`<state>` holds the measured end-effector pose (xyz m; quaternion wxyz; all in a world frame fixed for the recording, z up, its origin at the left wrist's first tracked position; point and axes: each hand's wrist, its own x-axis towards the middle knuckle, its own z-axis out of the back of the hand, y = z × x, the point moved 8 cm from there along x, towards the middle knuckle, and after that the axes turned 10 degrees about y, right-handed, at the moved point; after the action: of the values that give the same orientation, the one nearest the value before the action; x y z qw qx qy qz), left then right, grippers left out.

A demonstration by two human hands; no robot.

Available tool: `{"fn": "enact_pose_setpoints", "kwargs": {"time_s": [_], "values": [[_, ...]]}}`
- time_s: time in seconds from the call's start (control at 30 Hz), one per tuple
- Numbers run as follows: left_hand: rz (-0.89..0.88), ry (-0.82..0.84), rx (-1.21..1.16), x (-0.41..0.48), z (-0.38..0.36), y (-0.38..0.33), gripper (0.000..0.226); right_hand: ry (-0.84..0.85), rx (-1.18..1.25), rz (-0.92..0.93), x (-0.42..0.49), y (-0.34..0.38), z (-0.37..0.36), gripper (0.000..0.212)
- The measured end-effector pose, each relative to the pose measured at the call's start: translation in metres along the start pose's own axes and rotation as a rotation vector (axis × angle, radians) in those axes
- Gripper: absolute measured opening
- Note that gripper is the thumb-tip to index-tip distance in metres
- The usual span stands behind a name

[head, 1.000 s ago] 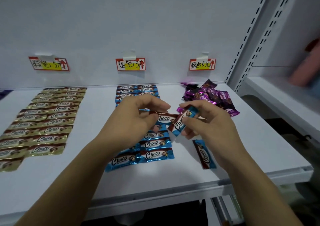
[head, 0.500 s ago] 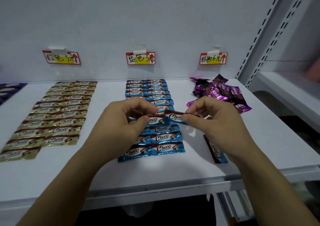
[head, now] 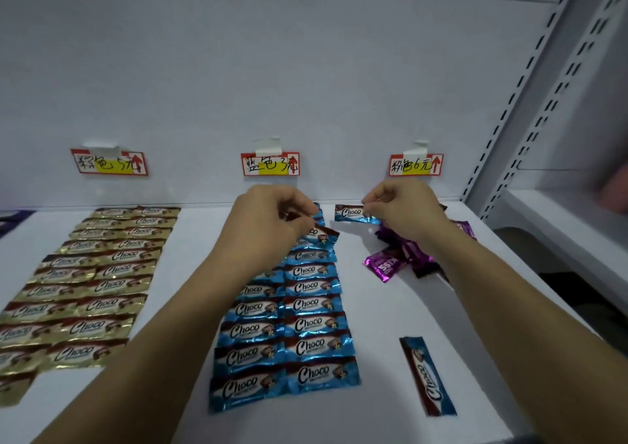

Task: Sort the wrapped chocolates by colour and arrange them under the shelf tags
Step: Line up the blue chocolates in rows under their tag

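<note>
Right now both hands are up at the back of the white shelf. The right hand pinches a blue chocolate by one end and holds it level between the blue rows and the purple pile. Its foil is shiny blue with a brown band, and "Choco" is written in dark script on white. The left hand is curled at the head of the blue rows. It seems to grip a second blue chocolate lying tilted there, though the fingers hide the contact. I count three tags on the back wall. There are two blue columns, with at least seven chocolates plain in the right one. One loose blue chocolate lies lengthwise near the front edge. The gold rows form two columns of roughly ten each. The purple ones overlap too much for me to count.
</note>
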<state>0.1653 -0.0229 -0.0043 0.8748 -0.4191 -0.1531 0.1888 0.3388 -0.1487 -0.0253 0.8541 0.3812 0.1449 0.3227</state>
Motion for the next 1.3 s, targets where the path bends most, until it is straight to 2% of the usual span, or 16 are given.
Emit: {"fn": "enact_pose_setpoints", "kwargs": {"time_s": [0.2, 0.37, 0.47, 0.6, 0.7, 0.87, 0.93, 1.0, 1.07, 1.17, 1.3], "values": [[0.05, -0.031, 0.009, 0.028, -0.006, 0.01, 0.019, -0.032, -0.258, 0.016, 0.062, 0.005, -0.004, 0.016], [0.037, -0.003, 0.15, 0.029, -0.009, 0.019, 0.017, 0.006, -0.504, 0.013, 0.075, -0.003, -0.02, 0.009], [0.032, -0.035, 0.178, 0.033, -0.005, 0.024, 0.014, -0.015, -0.679, 0.12, 0.07, 0.005, -0.025, 0.014], [-0.077, -0.081, 0.273, 0.029, -0.006, 0.021, 0.011, 0.128, -0.906, 0.306, 0.053, 0.021, -0.048, 0.031], [-0.112, -0.103, 0.267, 0.029, -0.01, 0.017, 0.008, 0.182, -0.922, 0.311, 0.047, 0.019, -0.057, 0.033], [-0.058, -0.093, 0.062, 0.029, -0.012, 0.023, 0.008, 0.272, -0.929, 0.287, 0.047, 0.011, -0.064, 0.033], [-0.054, -0.102, -0.028, 0.029, -0.01, 0.025, 0.013, 0.259, -0.815, 0.296, 0.038, 0.021, -0.054, 0.038], [-0.036, -0.116, -0.101, 0.03, -0.008, 0.028, 0.015, 0.245, -0.517, 0.28, 0.025, 0.033, -0.035, 0.036], [-0.037, -0.146, -0.14, 0.03, -0.007, 0.029, 0.017, 0.303, -0.22, 0.259, 0.011, 0.041, -0.024, 0.032], [-0.064, -0.192, -0.187, 0.03, -0.003, 0.028, 0.019, 0.4, -0.089, 0.267, 0.001, 0.047, -0.034, 0.022], [-0.058, -0.163, -0.075, 0.03, -0.002, 0.029, 0.009, 0.238, 0.08, 0.235, 0.018, 0.037, -0.031, 0.011]]}}
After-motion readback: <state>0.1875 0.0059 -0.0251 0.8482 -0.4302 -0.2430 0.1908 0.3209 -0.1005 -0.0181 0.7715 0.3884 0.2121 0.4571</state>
